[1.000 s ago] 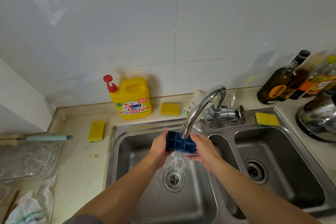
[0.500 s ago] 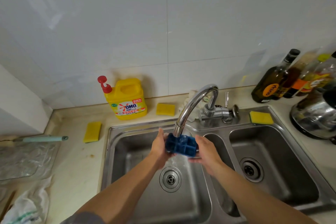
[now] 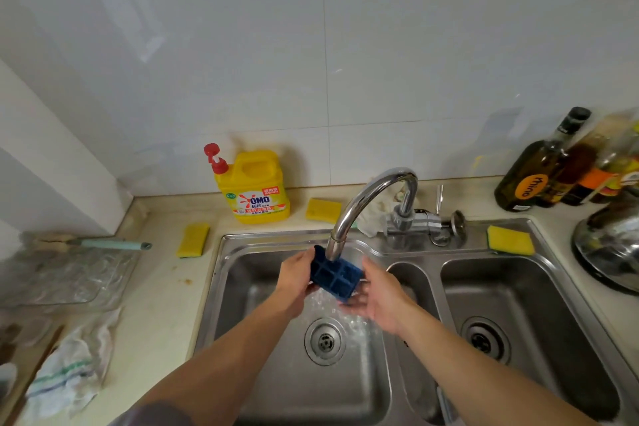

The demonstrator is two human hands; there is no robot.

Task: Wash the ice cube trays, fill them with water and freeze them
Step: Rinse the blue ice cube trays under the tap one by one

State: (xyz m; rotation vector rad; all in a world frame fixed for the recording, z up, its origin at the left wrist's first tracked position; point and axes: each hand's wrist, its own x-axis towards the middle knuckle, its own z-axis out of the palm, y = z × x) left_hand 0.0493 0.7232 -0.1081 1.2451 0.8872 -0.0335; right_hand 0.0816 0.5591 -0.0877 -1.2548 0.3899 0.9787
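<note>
The fingers of the left hand (image 3: 294, 278) are wrapped round the left end of the small dark blue plastic ice cube tray (image 3: 335, 275), mostly hidden behind it. The right hand (image 3: 375, 297) grips the other end, thumb against the right edge and fingers curled underneath, where motion blur and running water make them hard to make out. Half a second ago the tray lay flatter under the tap with the right hand clasping its end from the side; now it is tipped more towards the person, so the grid of cells shows plainly, and the right palm has turned upward beneath it. The tray is held in the air over the left basin of the stainless steel double sink (image 3: 221, 287), its far left corner tucked behind the mouth of the curved chrome tap spout (image 3: 366, 204), which covers that corner. The long axis runs from far left to near right, dipping at the near right, and the open cells face up and towards the person. Water splashes below the tray above the round drain (image 3: 325, 341). On the counter behind the sink stands a yellow detergent jug with a red pump (image 3: 257, 188), with one flat yellow sponge (image 3: 323, 209) just to its right. Dark glass bottles (image 3: 532, 169) stand at the far right, partly cut off by the frame edge.
</note>
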